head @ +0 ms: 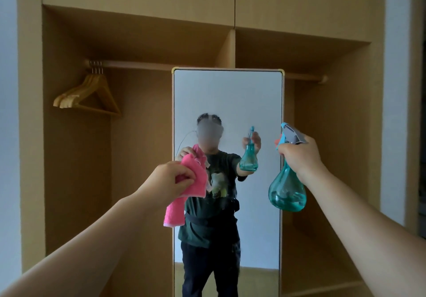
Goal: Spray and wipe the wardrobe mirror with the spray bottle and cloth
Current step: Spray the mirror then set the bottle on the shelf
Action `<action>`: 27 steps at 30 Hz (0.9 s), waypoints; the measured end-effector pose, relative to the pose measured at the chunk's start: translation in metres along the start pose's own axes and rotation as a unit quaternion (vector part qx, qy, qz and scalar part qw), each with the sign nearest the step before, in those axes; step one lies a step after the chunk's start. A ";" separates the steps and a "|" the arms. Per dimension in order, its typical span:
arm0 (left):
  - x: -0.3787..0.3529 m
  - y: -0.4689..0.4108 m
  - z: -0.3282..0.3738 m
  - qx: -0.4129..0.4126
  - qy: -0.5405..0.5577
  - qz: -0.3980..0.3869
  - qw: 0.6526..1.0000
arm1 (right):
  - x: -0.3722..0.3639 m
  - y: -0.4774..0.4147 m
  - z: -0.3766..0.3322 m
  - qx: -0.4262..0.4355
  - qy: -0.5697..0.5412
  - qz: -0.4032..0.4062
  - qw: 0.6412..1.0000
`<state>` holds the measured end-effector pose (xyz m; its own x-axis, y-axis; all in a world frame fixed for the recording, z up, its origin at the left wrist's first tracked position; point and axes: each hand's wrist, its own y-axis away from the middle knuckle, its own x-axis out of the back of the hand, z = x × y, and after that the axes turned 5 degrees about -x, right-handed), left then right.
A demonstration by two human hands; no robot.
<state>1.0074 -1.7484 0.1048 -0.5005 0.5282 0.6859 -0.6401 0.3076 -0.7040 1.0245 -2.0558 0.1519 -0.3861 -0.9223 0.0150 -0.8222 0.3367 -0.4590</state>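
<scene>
A tall narrow mirror (253, 98) with a light frame stands upright in the middle of the open wooden wardrobe (76, 181). My left hand (170, 179) is raised in front of the mirror's left edge and grips a pink cloth (196, 181), which hangs down from the fist. My right hand (299, 156) holds a teal see-through spray bottle (287, 193) by its neck at the mirror's right edge, its grey and blue nozzle pointing left toward the glass. The mirror reflects a person holding both items. A misty patch shows on the glass around the middle.
Several wooden hangers (92, 96) hang on the rail (143, 64) at the wardrobe's upper left. A vertical divider and closed upper cupboards sit above the mirror. White walls flank the wardrobe on both sides.
</scene>
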 end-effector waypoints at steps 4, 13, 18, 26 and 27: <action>-0.005 0.004 -0.001 0.010 0.009 0.000 1.000 | 0.007 0.000 0.010 -0.004 0.001 -0.003 1.000; -0.013 0.017 -0.004 0.023 0.017 -0.005 1.000 | 0.014 0.012 0.028 0.001 -0.024 0.010 1.000; -0.030 0.037 -0.013 0.044 0.028 -0.025 0.998 | 0.009 0.030 0.071 -0.031 0.019 -0.024 0.999; -0.057 0.070 -0.032 0.072 0.021 -0.077 0.994 | 0.009 0.064 0.144 -0.121 0.059 -0.047 0.990; -0.059 0.071 -0.033 0.076 0.022 -0.082 0.994 | 0.009 0.066 0.148 -0.125 0.064 -0.047 0.989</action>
<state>1.0105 -1.7309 0.0082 -0.3585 0.5158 0.7781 -0.7930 0.2715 -0.5454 1.0283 -2.0703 -0.0102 -0.3395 -0.9257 0.1667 -0.9286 0.3017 -0.2160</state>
